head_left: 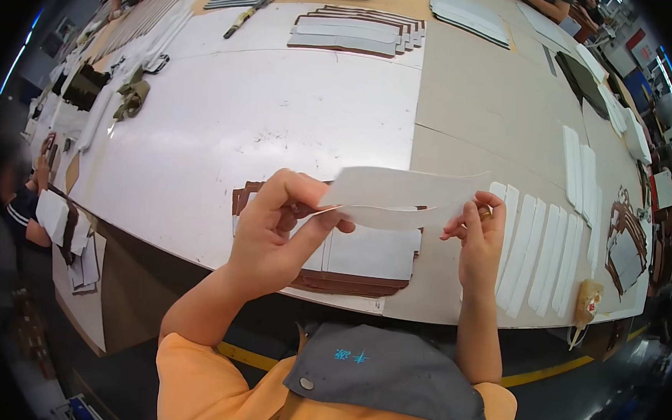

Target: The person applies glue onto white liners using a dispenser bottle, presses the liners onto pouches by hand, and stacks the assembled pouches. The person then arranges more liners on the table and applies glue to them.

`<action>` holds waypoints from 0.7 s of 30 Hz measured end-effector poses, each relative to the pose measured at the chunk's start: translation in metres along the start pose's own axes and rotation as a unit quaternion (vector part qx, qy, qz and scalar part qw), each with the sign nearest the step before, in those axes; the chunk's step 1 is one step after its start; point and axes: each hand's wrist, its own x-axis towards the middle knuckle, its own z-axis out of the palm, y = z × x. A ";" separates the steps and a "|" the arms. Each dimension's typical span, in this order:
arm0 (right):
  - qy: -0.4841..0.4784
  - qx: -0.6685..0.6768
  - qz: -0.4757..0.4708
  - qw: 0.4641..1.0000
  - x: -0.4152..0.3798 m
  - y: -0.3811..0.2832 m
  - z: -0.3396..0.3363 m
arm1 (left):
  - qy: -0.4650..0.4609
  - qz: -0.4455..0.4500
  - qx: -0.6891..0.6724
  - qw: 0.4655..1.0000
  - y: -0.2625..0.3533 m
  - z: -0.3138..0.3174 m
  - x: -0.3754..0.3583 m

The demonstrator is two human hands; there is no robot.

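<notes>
In front of me a thin white sheet (pixel 406 190) is raised above the table, bent so that two layers show with a gap between them. My left hand (pixel 285 226) pinches its left end between thumb and fingers. At the other end, the fingertips of my right hand (pixel 481 234) close on the sheet's edge; a ring is on one finger. Below lies a stack of brown pieces with white panels (pixel 371 258), partly covered by my hands and the sheet.
White strips (pixel 529 253) lie in rows right of my right hand, with a glue bottle (pixel 588 302) near the table edge. More brown-edged white pieces (pixel 347 32) fan out at the back, beside a brush (pixel 244 21). Other people (pixel 25 199) stand around the table (pixel 226 118).
</notes>
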 end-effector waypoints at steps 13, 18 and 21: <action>-0.084 -0.184 -0.051 0.978 -0.043 0.035 0.009 | 0.172 -0.130 0.279 0.936 -0.043 -0.065 -0.081; -0.088 -0.204 0.041 0.974 -0.042 0.036 0.013 | 0.105 -0.149 0.377 0.908 -0.038 -0.065 -0.080; -0.106 -0.219 0.058 0.968 -0.037 0.036 0.014 | 0.083 -0.156 0.399 0.900 -0.036 -0.067 -0.072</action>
